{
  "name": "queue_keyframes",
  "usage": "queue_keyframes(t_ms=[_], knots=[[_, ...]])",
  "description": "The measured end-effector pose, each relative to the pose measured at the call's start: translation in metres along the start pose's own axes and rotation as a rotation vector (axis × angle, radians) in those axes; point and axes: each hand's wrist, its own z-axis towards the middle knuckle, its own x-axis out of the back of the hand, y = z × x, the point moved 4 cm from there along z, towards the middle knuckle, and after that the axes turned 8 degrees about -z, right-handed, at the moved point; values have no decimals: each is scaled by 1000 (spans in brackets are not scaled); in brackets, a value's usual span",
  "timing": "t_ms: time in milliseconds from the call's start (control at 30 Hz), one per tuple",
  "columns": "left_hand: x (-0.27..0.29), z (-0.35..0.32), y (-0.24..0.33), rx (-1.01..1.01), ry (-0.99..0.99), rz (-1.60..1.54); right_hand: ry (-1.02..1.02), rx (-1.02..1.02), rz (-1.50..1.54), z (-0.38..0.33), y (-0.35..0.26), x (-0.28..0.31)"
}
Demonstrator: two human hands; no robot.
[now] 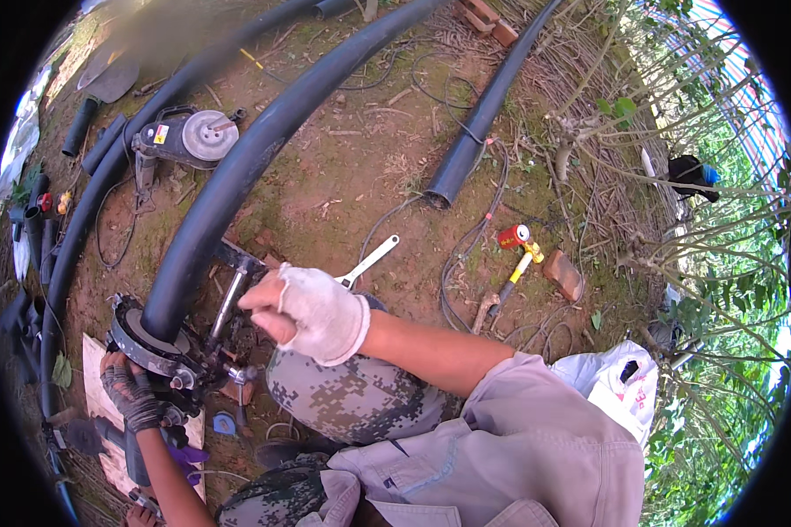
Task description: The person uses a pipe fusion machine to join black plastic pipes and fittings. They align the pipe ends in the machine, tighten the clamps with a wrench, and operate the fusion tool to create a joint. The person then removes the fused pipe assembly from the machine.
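Head view: two gloved hands, left [130,393], right [312,312], one clamp [163,347], three black pipes [228,189].

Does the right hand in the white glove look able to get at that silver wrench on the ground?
Probably yes. The right hand hovers by the clamp's metal rod, and the wrench lies on bare dirt just beyond it, with nothing between them. The hand's fingers look free.

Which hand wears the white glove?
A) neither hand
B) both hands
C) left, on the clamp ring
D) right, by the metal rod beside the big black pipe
D: the right hand wears the white glove next to the metal rod alongside the big black pipe, while the left hand at the clamp ring wears a dark patterned glove.
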Motion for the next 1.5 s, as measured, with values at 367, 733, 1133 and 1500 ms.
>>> queue_keyframes(t_ms=[367, 733, 1133, 1500], knots=[[38, -7, 32, 178, -125, -227, 28, -1852, -267, -416, 223, 150], [63, -29, 16, 275, 60, -52, -424, -1623, -515, -444, 182, 121], [83, 5, 74, 167, 160, -46, -233, -1268, -349, -373, 280, 89], [40, 50, 78, 417, -610, 532, -211, -305, -189, 44, 122, -10]])
